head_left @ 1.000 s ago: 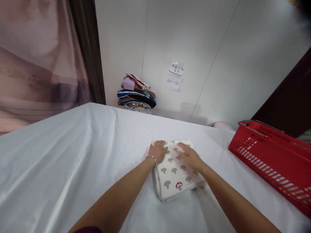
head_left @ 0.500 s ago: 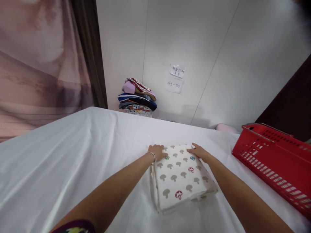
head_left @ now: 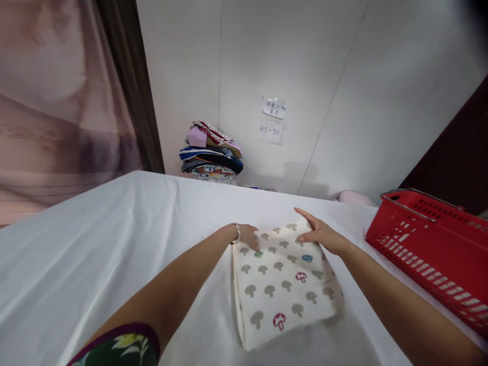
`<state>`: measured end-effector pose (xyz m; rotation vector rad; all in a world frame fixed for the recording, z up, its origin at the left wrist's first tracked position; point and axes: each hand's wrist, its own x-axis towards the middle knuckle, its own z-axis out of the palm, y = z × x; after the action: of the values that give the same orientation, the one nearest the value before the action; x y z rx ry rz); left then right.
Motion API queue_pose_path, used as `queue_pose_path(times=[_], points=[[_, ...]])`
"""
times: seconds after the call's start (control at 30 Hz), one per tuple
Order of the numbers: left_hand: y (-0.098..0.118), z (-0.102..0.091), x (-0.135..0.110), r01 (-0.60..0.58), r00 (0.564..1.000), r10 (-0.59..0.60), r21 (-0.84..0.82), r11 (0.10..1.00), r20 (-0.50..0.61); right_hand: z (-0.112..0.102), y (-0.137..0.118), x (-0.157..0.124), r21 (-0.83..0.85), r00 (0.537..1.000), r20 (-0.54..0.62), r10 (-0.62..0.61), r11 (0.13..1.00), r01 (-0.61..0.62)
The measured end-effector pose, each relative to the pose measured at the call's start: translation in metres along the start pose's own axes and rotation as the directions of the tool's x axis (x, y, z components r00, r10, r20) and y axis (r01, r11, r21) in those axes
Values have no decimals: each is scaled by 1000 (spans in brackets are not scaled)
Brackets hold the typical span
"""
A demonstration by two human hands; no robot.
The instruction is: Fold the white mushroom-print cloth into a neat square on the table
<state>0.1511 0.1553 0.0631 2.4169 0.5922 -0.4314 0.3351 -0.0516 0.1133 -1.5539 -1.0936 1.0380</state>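
Cloth (head_left: 284,284), white, mushroom-printed, folded

I saw soft, greyish light, a pale sheen on the sheet (head_left: 190,216) and faint shadows low on the wall (head_left: 244,66). Dark blur filled the top right corner; the cloth (head_left: 284,274) smeared slightly, the basket (head_left: 438,241) looked stretched.

Your left hand (head_left: 249,237) and right hand (head_left: 324,236) hold the far corners of a folded mushroom-print cloth (head_left: 282,287) above white fabric (head_left: 183,213).
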Motion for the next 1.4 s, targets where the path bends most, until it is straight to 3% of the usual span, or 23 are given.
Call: queue_pose_path(times=[0.1, 0.13, 0.2, 0.27, 0.3, 0.37, 0.43, 0.5, 0.53, 0.57, 0.63, 0.7, 0.77, 0.83, 0.9, 1.1, 1.27, 1.4], points=[[-2, -6, -14, -10, 994, 19, -87, 996, 106, 5, -17, -14, -121, 999, 0, -43, 992, 43], [0, -11, -22, -15, 995, 25, -97, 995, 95, 5, -22, -16, -155, 998, -14, -54, 987, 51], [9, -27, -43, -39, 999, 39, -45, 998, -15, 2, -32, -17, -219, 993, -62, -102, 972, 86], [25, -50, -71, -55, 974, 77, 106, 993, -213, -2, -47, -16, -276, 975, -117, -188, 949, 150], [35, -62, -86, -34, 944, 95, 194, 981, -316, -4, -56, -16, -305, 958, -143, -248, 932, 195], [54, -82, -117, 59, 832, 134, 325, 944, -539, -6, -75, -16, -385, 895, -194, -401, 870, 306], [69, -89, -144, 137, 690, 197, 393, 909, -697, -3, -88, -19, -507, 782, -241, -574, 762, 403], [73, -77, -161, 192, 553, 266, 431, 882, -790, 4, -83, -22, -641, 664, -255, -703, 637, 428], [71, -63, -165, 213, 508, 293, 448, 868, -810, 8, -73, -23, -693, 628, -246, -738, 587, 419], [66, -44, -166, 216, 494, 329, 480, 850, -805, 14, -56, -24, -732, 616, -224, -755, 547, 405], [48, 5, -161, 171, 552, 366, 531, 830, -750, 26, -10, -27, -775, 660, -149, -737, 502, 385], [26, 58, -153, 97, 652, 351, 533, 841, -672, 39, 42, -35, -781, 768, -2, -640, 481, 399], [7, 103, -147, 36, 736, 320, 506, 862, -597, 50, 85, -46, -748, 867, 97, -490, 539, 388], [-4, 129, -147, 7, 761, 299, 467, 884, -576, 57, 110, -56, -718, 913, 74, -400, 614, 328], [-7, 137, -149, 2, 757, 282, 434, 901, -590, 59, 116, -63, -695, 932, 38, -361, 661, 284], [-5, 121, -155, -97, 734, 279, 311, 945, -619, 64, 95, -68, -637, 936, -23, -352, 727, 258], [-6, 120, -155, -105, 711, 282, 300, 948, -644, 80, 88, -71, -724, 910, -13, -415, 632, 278], [-2, 118, -154, -59, 741, 281, 359, 932, -609, 82, 93, -67, -770, 909, -44, -416, 593, 234]])
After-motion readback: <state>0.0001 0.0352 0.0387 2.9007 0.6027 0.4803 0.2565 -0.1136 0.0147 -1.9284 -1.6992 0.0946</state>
